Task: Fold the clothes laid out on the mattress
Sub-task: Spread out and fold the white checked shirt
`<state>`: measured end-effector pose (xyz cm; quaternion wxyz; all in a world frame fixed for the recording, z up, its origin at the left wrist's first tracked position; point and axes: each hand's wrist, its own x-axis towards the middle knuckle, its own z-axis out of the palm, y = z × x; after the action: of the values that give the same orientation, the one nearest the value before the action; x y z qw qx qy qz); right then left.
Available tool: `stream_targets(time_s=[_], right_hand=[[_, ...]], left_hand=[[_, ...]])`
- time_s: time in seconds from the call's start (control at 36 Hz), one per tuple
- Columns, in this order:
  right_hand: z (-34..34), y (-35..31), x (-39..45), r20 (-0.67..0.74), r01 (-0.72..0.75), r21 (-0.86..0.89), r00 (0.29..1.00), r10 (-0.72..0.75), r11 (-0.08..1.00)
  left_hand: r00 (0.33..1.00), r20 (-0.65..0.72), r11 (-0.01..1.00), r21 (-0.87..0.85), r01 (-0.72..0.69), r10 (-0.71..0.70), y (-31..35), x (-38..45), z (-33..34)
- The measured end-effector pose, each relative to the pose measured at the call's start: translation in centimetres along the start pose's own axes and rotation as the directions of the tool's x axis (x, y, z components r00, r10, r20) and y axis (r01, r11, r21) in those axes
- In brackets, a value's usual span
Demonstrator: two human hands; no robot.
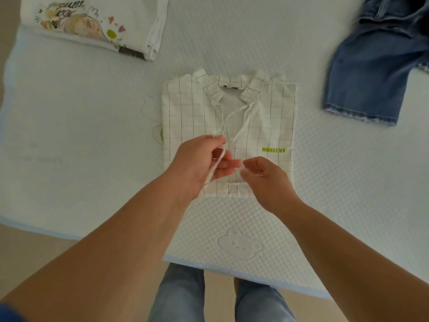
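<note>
Shirt (228, 133) folded, mid-mattress (92, 135). Left hand (199, 163) fingers curled, pinching a white tie string (214, 166); right hand (264, 177) fingers pinched on its other end.

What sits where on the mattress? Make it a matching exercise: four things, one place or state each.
Things:
1. checked shirt
2. printed white top
3. jeans
4. drawstring

Places or states:
A. unfolded, far right
B. folded, far left
C. held in the left hand
D. folded, centre of the mattress

Pairs: 1-D, 2-B, 3-A, 4-C
</note>
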<state>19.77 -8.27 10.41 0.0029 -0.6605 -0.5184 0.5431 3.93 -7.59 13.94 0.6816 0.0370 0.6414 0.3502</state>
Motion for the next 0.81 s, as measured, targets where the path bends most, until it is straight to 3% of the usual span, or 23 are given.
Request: stream_targets(time_s=[0.03, 0.06, 0.08, 0.11, 0.17, 0.19, 0.22, 0.28, 0.36, 0.5, 0.64, 0.81], right_hand=[[-0.3, 0.3, 0.2, -0.034, 0.003, -0.011, 0.999, -0.003, 1.000], [-0.7, 0.5, 0.4, -0.073, 0.003, -0.019, 0.997, -0.004, 1.000], [-1.1, 0.7, 0.8, -0.112, -0.001, -0.022, 0.994, -0.001, 1.000], [-1.6, 0.9, 1.3, -0.147, -0.011, -0.017, 0.989, 0.008, 1.000], [-2.8, 1.0, 2.5, -0.202, -0.048, 0.006, 0.978, 0.048, 0.999], [-3.4, 1.1, 3.2, -0.224, -0.066, 0.016, 0.972, 0.068, 0.998], [-3.9, 1.2, 3.9, -0.245, -0.080, 0.024, 0.966, 0.083, 0.997], [-4.9, 1.1, 5.3, -0.276, -0.097, 0.041, 0.956, 0.105, 0.994], [-6.0, 0.7, 7.2, -0.318, -0.088, 0.049, 0.943, 0.099, 0.995], [-7.5, -1.6, 10.4, -0.410, -0.051, 0.054, 0.909, 0.068, 0.997], [-8.3, -3.7, 13.0, -0.374, -0.099, 0.042, 0.921, 0.108, 0.994], [-8.1, -4.9, 13.7, -0.358, 0.007, 0.182, 0.932, 0.060, 0.983]], left_hand=[[0.998, 0.002, 0.986, 0.155, -0.059, 0.060, 0.1, 0.4, 0.5], [0.989, 0.017, 0.901, 0.410, -0.139, 0.145, 0.0, 0.9, 0.8], [0.971, 0.074, 0.710, 0.670, -0.216, 0.225, -0.3, 1.3, 1.0], [0.951, 0.153, 0.454, 0.851, -0.265, 0.268, -0.9, 1.8, 1.1], [0.933, 0.264, 0.033, 0.959, -0.280, 0.244, -2.0, 2.5, 1.0], [0.934, 0.287, -0.096, 0.957, -0.272, 0.211, -2.6, 2.8, 0.8], [0.938, 0.289, -0.148, 0.953, -0.264, 0.190, -3.1, 3.1, 0.5], [0.934, 0.270, -0.108, 0.962, -0.251, 0.233, -3.3, 3.3, -0.4], [0.891, 0.192, 0.043, 0.972, -0.230, 0.411, -2.4, 3.7, -2.0], [0.741, -0.155, 0.372, 0.918, -0.136, 0.653, 0.7, 6.0, -4.9], [0.749, -0.424, 0.595, 0.802, 0.049, 0.509, 4.4, 9.8, -6.9], [0.812, -0.375, 0.696, 0.716, -0.054, 0.448, 7.5, 12.3, -6.7]])
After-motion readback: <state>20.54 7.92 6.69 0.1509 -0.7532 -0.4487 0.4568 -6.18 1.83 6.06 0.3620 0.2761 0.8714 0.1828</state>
